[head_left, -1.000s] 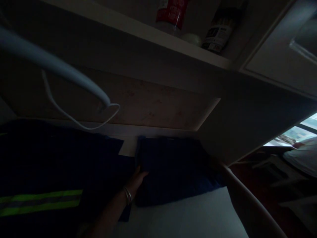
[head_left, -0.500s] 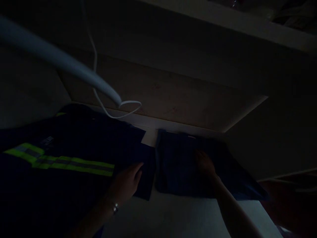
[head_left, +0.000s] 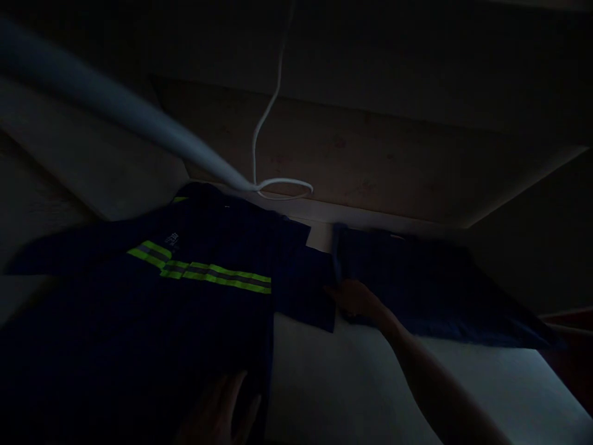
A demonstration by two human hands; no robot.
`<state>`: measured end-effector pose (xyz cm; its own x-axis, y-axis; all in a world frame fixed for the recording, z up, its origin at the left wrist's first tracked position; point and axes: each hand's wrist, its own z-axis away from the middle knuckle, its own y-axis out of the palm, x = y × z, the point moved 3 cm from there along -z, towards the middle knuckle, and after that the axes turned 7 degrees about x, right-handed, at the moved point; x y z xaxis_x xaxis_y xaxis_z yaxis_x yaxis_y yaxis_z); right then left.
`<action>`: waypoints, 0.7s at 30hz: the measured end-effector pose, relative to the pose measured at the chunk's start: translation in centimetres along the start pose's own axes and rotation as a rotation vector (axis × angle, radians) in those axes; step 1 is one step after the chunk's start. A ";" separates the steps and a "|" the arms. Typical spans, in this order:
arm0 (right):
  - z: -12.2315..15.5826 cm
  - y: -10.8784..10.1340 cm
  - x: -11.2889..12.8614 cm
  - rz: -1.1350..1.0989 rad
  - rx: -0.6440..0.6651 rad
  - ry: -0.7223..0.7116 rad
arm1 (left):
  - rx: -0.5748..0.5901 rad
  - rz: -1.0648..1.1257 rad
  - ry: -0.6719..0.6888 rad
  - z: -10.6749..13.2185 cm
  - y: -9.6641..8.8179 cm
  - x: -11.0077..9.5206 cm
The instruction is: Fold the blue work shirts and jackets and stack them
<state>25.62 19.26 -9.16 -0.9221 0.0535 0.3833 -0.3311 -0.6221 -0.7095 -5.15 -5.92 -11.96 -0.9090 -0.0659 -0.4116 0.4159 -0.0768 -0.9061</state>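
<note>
The scene is very dark. A dark blue work garment (head_left: pixel 152 309) with a yellow-green reflective stripe (head_left: pixel 204 273) lies spread on a white surface (head_left: pixel 352 377). My left hand (head_left: pixel 222 414) rests flat on the garment's lower edge, fingers stretched out. My right hand (head_left: pixel 354 300) reaches across to the near left corner of a folded dark blue cloth (head_left: pixel 426 284) at the right, beside the garment's sleeve end (head_left: pixel 301 296). Its fingers are too dim to read.
A pale tube (head_left: pixel 115 108) slants in from the upper left, with a white cord (head_left: pixel 273 123) hanging and looping at its tip. A wooden back panel (head_left: pixel 370 167) closes the far side. The white surface's right corner ends near a dark red floor (head_left: pixel 574 364).
The view has swung left and down. My left hand slid back toward me along the garment. My right hand moved left from the top of the folded cloth to its near left corner.
</note>
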 end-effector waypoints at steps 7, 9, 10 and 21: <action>1.4 3.4 2.6 0.073 -0.216 -0.047 | 0.035 -0.066 0.136 -2.3 1.7 -0.7; 1.7 3.2 2.8 -0.061 -0.290 -0.027 | 0.055 -0.016 0.121 -2.4 0.9 -0.6; 1.8 2.9 2.9 -0.177 -0.325 -0.021 | 0.065 0.001 0.113 -2.3 0.5 -0.8; 3.0 -6.0 2.1 -0.884 -0.834 -0.379 | 0.112 -0.120 0.424 -3.5 0.3 -10.9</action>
<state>26.30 20.77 -2.35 -0.2542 -0.1140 0.9604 -0.9534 0.1965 -0.2291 4.78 -1.74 -8.06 -0.8723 0.3616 -0.3291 0.2862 -0.1681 -0.9433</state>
